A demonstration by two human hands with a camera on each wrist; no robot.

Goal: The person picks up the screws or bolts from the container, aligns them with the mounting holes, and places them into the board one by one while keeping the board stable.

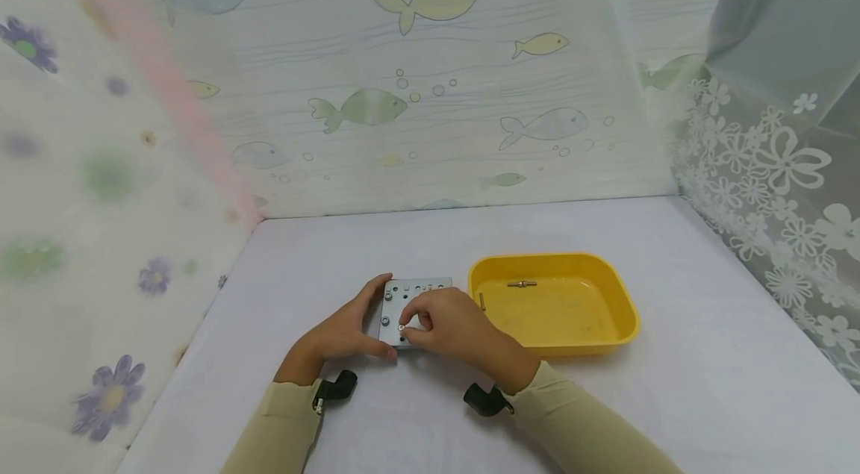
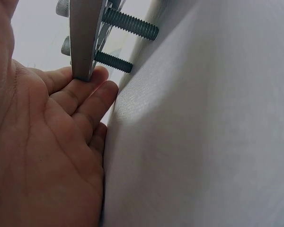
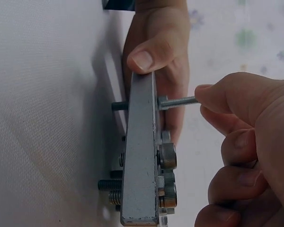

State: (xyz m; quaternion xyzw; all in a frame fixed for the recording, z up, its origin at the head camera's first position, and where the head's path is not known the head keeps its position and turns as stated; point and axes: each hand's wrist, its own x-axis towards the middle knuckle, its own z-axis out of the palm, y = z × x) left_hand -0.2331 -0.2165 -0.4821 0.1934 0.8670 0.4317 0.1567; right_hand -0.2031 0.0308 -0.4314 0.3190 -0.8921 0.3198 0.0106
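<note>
A grey metal plate [image 1: 396,309] with several holes and socket-head bolts stands just above the white table, raised on threaded bolt ends [image 2: 132,24] that stick out underneath. My left hand [image 1: 343,328] grips it from the left, thumb at the near edge and fingers at the far edge. Over the plate's near part, my right hand [image 1: 457,325] pinches a thin threaded screw [image 3: 182,101] between thumb and index finger. Its lower end meets a small fitting on the upper face; its upper end is hidden by the fingertips. Bolt heads [image 3: 168,156] line that face.
Right of the plate, close to my right hand, is a yellow tray [image 1: 554,348]. Inside lie a metal pin with a collar [image 1: 521,284] and a small screw [image 1: 481,301]. Patterned curtains [image 1: 440,160] border the table at the back and sides.
</note>
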